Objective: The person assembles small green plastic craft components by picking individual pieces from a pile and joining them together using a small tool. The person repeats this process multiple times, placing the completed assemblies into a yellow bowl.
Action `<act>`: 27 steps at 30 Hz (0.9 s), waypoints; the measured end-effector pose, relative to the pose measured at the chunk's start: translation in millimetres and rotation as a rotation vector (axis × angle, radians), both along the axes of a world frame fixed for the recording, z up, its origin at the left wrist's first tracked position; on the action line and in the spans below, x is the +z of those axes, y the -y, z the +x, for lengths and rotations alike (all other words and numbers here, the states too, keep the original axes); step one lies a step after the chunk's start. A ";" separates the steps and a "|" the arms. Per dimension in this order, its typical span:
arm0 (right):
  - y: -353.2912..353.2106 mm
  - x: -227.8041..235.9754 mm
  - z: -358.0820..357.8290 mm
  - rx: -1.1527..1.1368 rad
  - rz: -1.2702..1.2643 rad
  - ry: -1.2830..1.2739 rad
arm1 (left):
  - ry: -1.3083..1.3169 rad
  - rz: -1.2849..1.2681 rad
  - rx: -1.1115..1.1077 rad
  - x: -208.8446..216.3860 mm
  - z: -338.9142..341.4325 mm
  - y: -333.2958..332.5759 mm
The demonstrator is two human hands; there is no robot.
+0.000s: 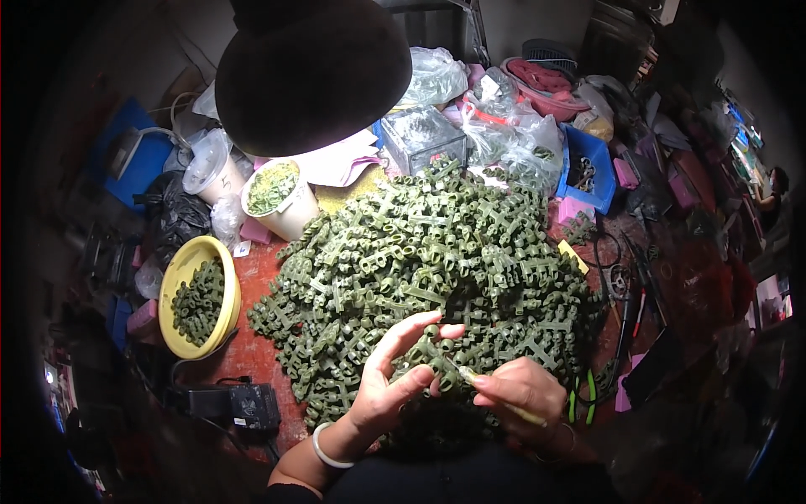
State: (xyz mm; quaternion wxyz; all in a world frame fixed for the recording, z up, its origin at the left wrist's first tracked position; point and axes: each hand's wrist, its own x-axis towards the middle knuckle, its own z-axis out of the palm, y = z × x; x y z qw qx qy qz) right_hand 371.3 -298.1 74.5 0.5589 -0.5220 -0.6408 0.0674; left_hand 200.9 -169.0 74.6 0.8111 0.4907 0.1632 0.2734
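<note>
My left hand, with a white bangle at its wrist, pinches a small green moulded piece with ring-like loops. My right hand is closed round a slim hand tool with a pale yellowish handle. The tool's thin metal tip meets the piece or lies just beside it; which of the two I cannot tell. Under and beyond both hands spreads a large heap of similar green looped pieces, many joined in short strips.
On the red tabletop, a yellow basin of green pieces stands left. Behind it is a white bucket of green bits. A blue bin, plastic bags and green-handled pliers lie right. A dark lamp hangs overhead.
</note>
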 end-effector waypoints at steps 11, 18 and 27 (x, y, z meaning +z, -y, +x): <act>7.7 -2.2 -4.1 -0.084 0.066 0.059 | -0.041 -0.081 0.014 -1.9 -0.2 1.9; 6.0 -12.9 7.8 -0.195 0.087 -0.230 | -0.039 -0.326 -0.010 5.0 2.1 -1.5; -3.8 -9.1 5.9 -0.116 -0.022 -0.281 | -0.026 -0.362 -0.029 4.3 1.1 -4.6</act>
